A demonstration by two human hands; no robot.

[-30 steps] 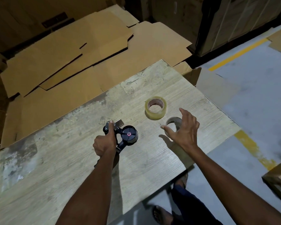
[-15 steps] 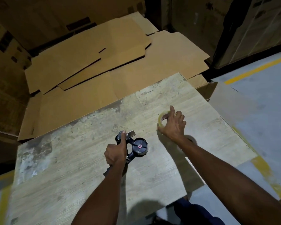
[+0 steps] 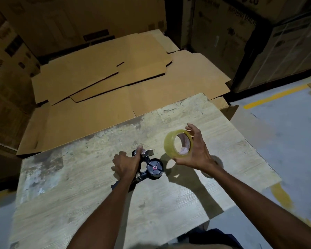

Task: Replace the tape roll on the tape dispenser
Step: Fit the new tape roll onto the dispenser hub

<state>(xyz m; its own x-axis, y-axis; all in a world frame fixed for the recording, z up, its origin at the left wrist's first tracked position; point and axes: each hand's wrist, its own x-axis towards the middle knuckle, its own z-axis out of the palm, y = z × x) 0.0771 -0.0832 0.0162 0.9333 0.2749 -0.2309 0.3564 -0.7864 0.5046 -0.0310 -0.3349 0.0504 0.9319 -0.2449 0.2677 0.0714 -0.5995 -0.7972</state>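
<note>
Up at one o'clock from the tape dispenser (image 3: 153, 168), gripped flat on the table (image 3: 79, 194) by my left hand (image 3: 126, 165), my right hand (image 3: 197, 153) holds the new tape roll (image 3: 169, 146) on edge, clear of the tabletop.

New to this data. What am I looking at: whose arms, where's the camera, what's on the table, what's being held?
No machine here: a person works with two bare hands. There is one view, from a wide-angle camera worn on the head, looking forward and down, so the arms reach in from the bottom. The left hand grips the handle of a black plastic tape dispenser on a worn pale wooden table; its round hub is bare. The right hand holds a clear yellowish tape roll above the table, fingers and thumb round its rim. A grey ring, partly hidden behind the right wrist, may be a spent core. Beyond the table lie flattened brown cardboard sheets.
</note>
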